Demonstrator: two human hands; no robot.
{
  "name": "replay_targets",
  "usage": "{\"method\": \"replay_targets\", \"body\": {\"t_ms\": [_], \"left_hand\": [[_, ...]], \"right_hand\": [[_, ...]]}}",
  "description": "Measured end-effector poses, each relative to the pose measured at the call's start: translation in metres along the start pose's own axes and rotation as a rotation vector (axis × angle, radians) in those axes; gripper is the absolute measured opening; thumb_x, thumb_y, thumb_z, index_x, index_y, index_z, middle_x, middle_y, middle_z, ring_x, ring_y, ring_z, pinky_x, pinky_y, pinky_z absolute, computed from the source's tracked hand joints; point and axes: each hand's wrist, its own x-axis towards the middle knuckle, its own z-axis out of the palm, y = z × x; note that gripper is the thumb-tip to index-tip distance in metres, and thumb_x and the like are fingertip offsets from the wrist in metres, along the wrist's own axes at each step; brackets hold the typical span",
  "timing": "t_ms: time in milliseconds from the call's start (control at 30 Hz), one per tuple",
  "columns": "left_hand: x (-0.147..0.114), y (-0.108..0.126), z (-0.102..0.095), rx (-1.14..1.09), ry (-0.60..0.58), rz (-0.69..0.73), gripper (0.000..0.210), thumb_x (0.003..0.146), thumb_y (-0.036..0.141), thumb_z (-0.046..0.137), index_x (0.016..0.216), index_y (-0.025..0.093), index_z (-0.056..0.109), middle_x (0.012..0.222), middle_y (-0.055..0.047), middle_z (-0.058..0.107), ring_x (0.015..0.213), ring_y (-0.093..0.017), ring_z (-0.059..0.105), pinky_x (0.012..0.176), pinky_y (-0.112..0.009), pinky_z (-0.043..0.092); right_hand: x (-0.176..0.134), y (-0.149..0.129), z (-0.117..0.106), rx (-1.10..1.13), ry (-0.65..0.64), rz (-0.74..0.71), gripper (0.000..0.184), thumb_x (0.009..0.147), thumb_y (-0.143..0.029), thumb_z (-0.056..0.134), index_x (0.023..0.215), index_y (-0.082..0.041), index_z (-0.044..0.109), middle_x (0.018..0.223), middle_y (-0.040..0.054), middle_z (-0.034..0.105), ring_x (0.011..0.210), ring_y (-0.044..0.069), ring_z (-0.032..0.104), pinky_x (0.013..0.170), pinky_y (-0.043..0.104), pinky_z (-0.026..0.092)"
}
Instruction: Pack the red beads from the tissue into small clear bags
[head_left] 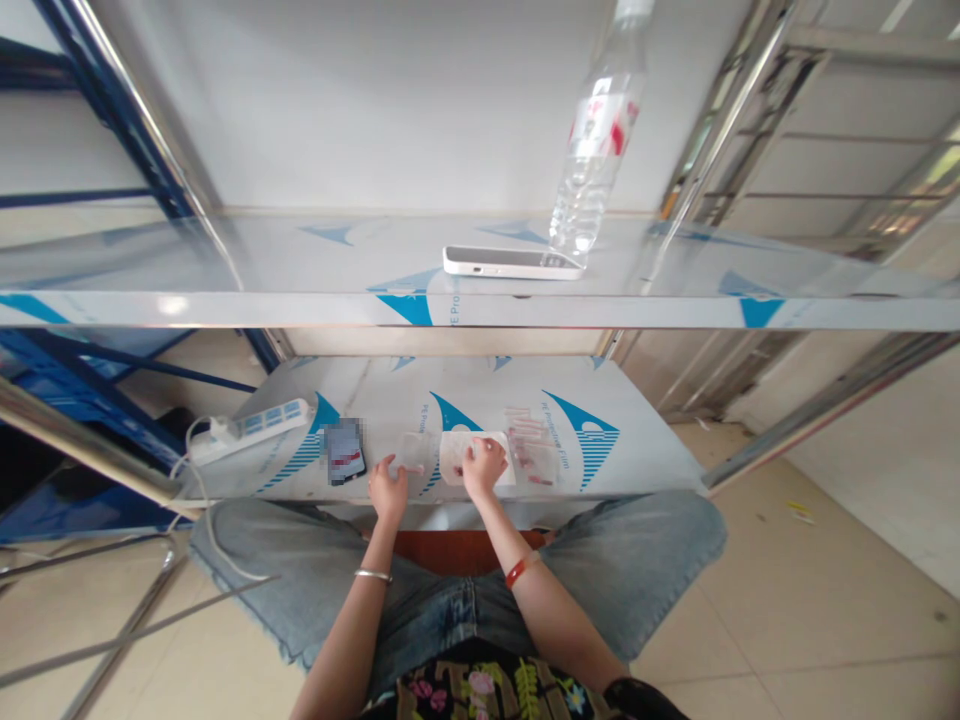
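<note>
My left hand [389, 490] rests at the front of the lower shelf with its fingers apart. Just beyond its thumb lies a clear, flat piece [412, 450], perhaps plastic; what it is I cannot make out. My right hand [487, 464] is over a white rectangular sheet or pad [453, 449], its fingers curled together. Whatever they hold is too small or hidden to name. To the right of that hand is a transparent packet [536, 455] with several thin reddish strips or sticks. A phone [346, 450], its screen blurred out, lies left of my left hand.
A white power strip [259, 428] with a plugged-in cable sits at the lower shelf's [645, 440] left end. Above, the upper shelf [300, 270] spans the view, carrying a white-edged device [510, 264] and a clear water bottle [596, 150]. My knees flank the lower shelf's front edge.
</note>
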Motion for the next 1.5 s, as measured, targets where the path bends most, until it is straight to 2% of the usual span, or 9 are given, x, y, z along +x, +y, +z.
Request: {"method": "replay_targets", "body": {"t_ms": [200, 333, 533, 667, 833, 1000, 1133, 1333, 1500], "left_hand": [[-0.005, 0.013, 0.004, -0.048, -0.014, 0.087, 0.031, 0.080, 0.024, 0.046, 0.107, 0.016, 0.061, 0.104, -0.012, 0.063, 0.101, -0.027, 0.056, 0.089, -0.038, 0.042], [-0.010, 0.024, 0.009, -0.111, -0.053, 0.154, 0.029, 0.080, 0.023, 0.047, 0.105, 0.015, 0.061, 0.100, -0.012, 0.063, 0.096, -0.025, 0.058, 0.087, -0.036, 0.043], [-0.017, 0.038, 0.013, -0.165, -0.112, 0.248, 0.027, 0.079, 0.021, 0.048, 0.103, 0.017, 0.061, 0.101, -0.010, 0.063, 0.098, -0.024, 0.057, 0.088, -0.037, 0.043], [-0.020, 0.043, 0.014, -0.207, -0.131, 0.301, 0.027, 0.079, 0.021, 0.048, 0.103, 0.015, 0.061, 0.099, -0.011, 0.063, 0.097, -0.024, 0.057, 0.087, -0.037, 0.043], [-0.022, 0.045, 0.016, -0.247, -0.153, 0.325, 0.025, 0.079, 0.019, 0.048, 0.100, 0.016, 0.061, 0.096, -0.010, 0.063, 0.094, -0.023, 0.058, 0.087, -0.035, 0.044], [-0.023, 0.046, 0.016, -0.256, -0.176, 0.327, 0.024, 0.080, 0.018, 0.048, 0.099, 0.016, 0.062, 0.094, -0.009, 0.063, 0.094, -0.022, 0.058, 0.087, -0.035, 0.044], [-0.025, 0.046, 0.017, -0.289, -0.221, 0.349, 0.024, 0.080, 0.018, 0.047, 0.099, 0.016, 0.062, 0.095, -0.009, 0.063, 0.094, -0.021, 0.058, 0.086, -0.034, 0.044], [-0.029, 0.049, 0.019, -0.327, -0.366, 0.342, 0.021, 0.080, 0.016, 0.048, 0.094, 0.016, 0.064, 0.093, -0.008, 0.066, 0.086, -0.018, 0.060, 0.080, -0.029, 0.046], [-0.035, 0.054, 0.019, -0.383, -0.575, 0.353, 0.021, 0.082, 0.021, 0.047, 0.090, 0.017, 0.066, 0.089, -0.006, 0.069, 0.079, -0.016, 0.062, 0.074, -0.026, 0.046]], "right_hand": [[0.021, 0.059, -0.023, -0.161, 0.263, 0.249, 0.038, 0.073, -0.022, 0.052, 0.110, -0.015, 0.059, 0.114, 0.0176, 0.054, 0.104, 0.033, 0.046, 0.082, 0.041, 0.032], [0.020, 0.080, -0.028, -0.183, 0.258, 0.276, 0.046, 0.074, -0.026, 0.052, 0.117, -0.010, 0.055, 0.110, 0.0213, 0.057, 0.102, 0.034, 0.048, 0.081, 0.042, 0.033], [0.022, 0.086, -0.030, -0.148, 0.285, 0.259, 0.037, 0.076, -0.020, 0.046, 0.107, -0.012, 0.063, 0.099, 0.0184, 0.063, 0.092, 0.031, 0.053, 0.078, 0.040, 0.034], [0.025, 0.092, -0.033, -0.153, 0.267, 0.269, 0.038, 0.076, -0.018, 0.046, 0.108, -0.012, 0.064, 0.095, 0.0184, 0.064, 0.089, 0.031, 0.054, 0.076, 0.040, 0.034], [0.026, 0.098, -0.034, -0.177, 0.239, 0.257, 0.038, 0.075, -0.025, 0.052, 0.107, -0.011, 0.065, 0.099, 0.0203, 0.063, 0.094, 0.033, 0.052, 0.077, 0.041, 0.033], [0.028, 0.101, -0.038, -0.179, 0.195, 0.271, 0.031, 0.076, -0.018, 0.047, 0.095, -0.017, 0.070, 0.090, 0.0153, 0.066, 0.091, 0.030, 0.053, 0.076, 0.039, 0.034], [0.029, 0.103, -0.039, -0.147, 0.194, 0.276, 0.032, 0.077, -0.021, 0.047, 0.100, -0.014, 0.068, 0.093, 0.0170, 0.064, 0.093, 0.031, 0.053, 0.078, 0.039, 0.034], [0.027, 0.104, -0.037, -0.110, 0.260, 0.298, 0.040, 0.076, -0.027, 0.054, 0.112, -0.011, 0.061, 0.116, 0.0199, 0.053, 0.108, 0.035, 0.044, 0.087, 0.044, 0.031], [0.028, 0.109, -0.034, -0.048, 0.272, 0.308, 0.036, 0.074, -0.025, 0.053, 0.106, -0.012, 0.063, 0.106, 0.0197, 0.057, 0.103, 0.036, 0.046, 0.085, 0.048, 0.032]]}}
